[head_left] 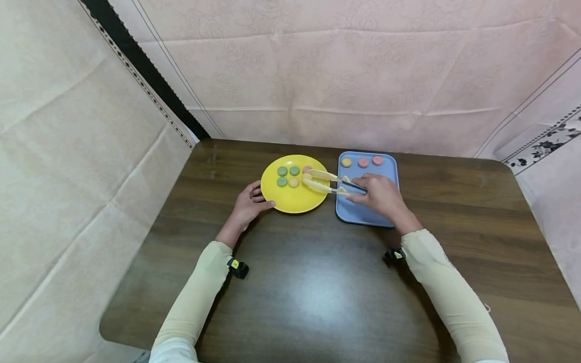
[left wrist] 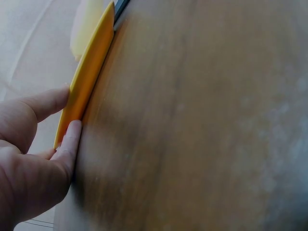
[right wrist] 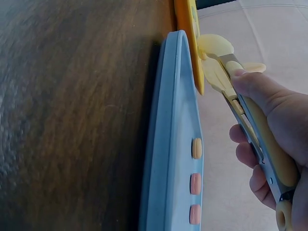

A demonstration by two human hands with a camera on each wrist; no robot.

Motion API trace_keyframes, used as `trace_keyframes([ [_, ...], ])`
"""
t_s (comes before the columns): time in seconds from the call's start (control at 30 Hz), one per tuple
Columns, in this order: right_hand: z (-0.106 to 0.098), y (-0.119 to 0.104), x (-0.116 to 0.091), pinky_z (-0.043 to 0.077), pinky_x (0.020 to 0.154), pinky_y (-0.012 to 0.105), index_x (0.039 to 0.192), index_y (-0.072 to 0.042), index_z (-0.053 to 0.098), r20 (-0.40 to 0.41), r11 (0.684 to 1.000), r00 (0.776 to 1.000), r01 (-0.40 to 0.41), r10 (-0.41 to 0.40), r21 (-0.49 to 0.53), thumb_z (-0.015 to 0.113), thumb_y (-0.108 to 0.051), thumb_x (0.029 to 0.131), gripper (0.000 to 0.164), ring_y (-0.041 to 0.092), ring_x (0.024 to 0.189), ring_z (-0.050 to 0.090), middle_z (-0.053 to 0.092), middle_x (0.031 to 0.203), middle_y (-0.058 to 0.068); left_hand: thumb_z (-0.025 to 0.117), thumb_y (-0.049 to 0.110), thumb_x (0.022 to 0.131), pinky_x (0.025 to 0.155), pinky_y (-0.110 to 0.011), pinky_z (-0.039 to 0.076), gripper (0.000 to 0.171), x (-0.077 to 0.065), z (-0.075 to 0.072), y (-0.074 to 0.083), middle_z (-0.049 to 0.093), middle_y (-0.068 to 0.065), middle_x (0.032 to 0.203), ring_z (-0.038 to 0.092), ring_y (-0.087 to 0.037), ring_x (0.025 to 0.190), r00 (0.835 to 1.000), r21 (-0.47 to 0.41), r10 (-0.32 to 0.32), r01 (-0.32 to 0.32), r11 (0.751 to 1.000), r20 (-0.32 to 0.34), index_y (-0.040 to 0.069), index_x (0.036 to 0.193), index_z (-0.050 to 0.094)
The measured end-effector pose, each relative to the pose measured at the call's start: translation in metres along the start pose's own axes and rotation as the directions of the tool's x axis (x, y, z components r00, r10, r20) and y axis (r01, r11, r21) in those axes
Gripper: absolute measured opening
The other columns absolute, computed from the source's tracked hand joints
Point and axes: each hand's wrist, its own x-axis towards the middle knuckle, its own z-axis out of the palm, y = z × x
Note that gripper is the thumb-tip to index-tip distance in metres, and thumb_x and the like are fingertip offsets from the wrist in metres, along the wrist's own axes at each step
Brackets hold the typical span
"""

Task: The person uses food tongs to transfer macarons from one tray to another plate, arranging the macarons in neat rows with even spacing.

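Observation:
My left hand [head_left: 251, 204] pinches the left rim of a yellow plate [head_left: 295, 204], as the left wrist view shows with digits on both faces of the rim. Several macarons lie on the plate: three green macarons [head_left: 282, 171], a yellow macaron [head_left: 293, 183] and a pink macaron [head_left: 307, 169] among them. My right hand [head_left: 379, 194] grips a pair of tongs [right wrist: 263, 139] with pale yellow tips. Those tips reach over the plate's right side, around another yellow macaron [head_left: 307, 177]; whether they squeeze it I cannot tell.
Right of the plate stands a blue tray [head_left: 363, 217], partly under my right hand. Along its far edge sit a yellow macaron [head_left: 346, 162] and two pink macarons [head_left: 377, 160]. The brown wooden table [head_left: 313, 282] meets a pale cloth backdrop [head_left: 363, 75] behind.

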Motion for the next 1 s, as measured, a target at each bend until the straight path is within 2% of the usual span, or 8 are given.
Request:
trace_keyframes([
  [0.33,0.0,-0.003,-0.002,0.056,0.071,0.042,0.125,-0.002,0.073,0.019,1.0,1.0,0.016,-0.016,-0.021,0.084,-0.038,0.086,0.053,0.023,0.08,0.063,0.073,0.107,0.013,0.078,-0.001,0.088,0.088,-0.025,0.056,0.087,-0.002,0.0,0.002,0.047,-0.022,0.148,0.053,-0.036,0.131,1.0,-0.004,0.004,-0.004,1.0,-0.002,0.003,0.159,0.029],
  [0.53,-0.006,-0.002,-0.007,0.057,0.075,0.046,0.129,-0.002,0.07,0.022,1.0,1.0,-0.022,0.022,0.021,0.083,-0.039,0.086,0.058,0.027,0.089,0.065,0.072,0.115,0.016,0.078,0.0,0.088,0.09,-0.026,0.056,0.087,-0.001,-0.001,0.003,0.047,-0.021,0.149,0.053,-0.035,0.132,1.0,-0.001,-0.006,0.006,1.0,-0.001,0.004,0.16,0.028],
  [0.67,-0.016,0.003,-0.011,0.056,0.076,0.05,0.131,-0.002,0.069,-0.026,0.997,0.998,-0.054,0.055,0.048,0.084,-0.038,0.086,0.06,0.031,0.093,0.066,0.07,0.122,0.019,0.077,-0.001,0.089,0.091,-0.027,0.056,0.086,-0.002,-0.001,0.005,0.046,-0.021,0.149,0.053,-0.034,0.132,1.0,-0.011,-0.005,0.005,1.0,-0.003,0.003,0.159,0.028],
  [0.87,-0.038,0.018,-0.015,0.054,0.078,0.055,0.129,0.0,0.07,-0.113,0.999,0.993,-0.043,0.041,-0.012,0.085,-0.036,0.084,0.059,0.039,0.098,0.068,0.07,0.121,0.023,0.077,-0.001,0.089,0.091,-0.027,0.056,0.085,-0.003,-0.001,0.006,0.047,-0.021,0.149,0.053,-0.034,0.131,1.0,-0.004,-0.012,0.012,1.0,-0.005,0.003,0.159,0.029],
  [1.0,-0.055,0.033,-0.02,0.052,0.073,0.055,0.128,0.002,0.069,-0.133,0.996,0.989,-0.072,0.066,-0.046,0.084,-0.038,0.086,0.06,0.037,0.091,0.067,0.07,0.116,0.024,0.077,-0.001,0.089,0.092,-0.027,0.056,0.086,-0.001,0.0,0.003,0.047,-0.021,0.149,0.053,-0.035,0.131,1.0,0.009,-0.012,0.012,1.0,-0.004,0.003,0.159,0.029],
])
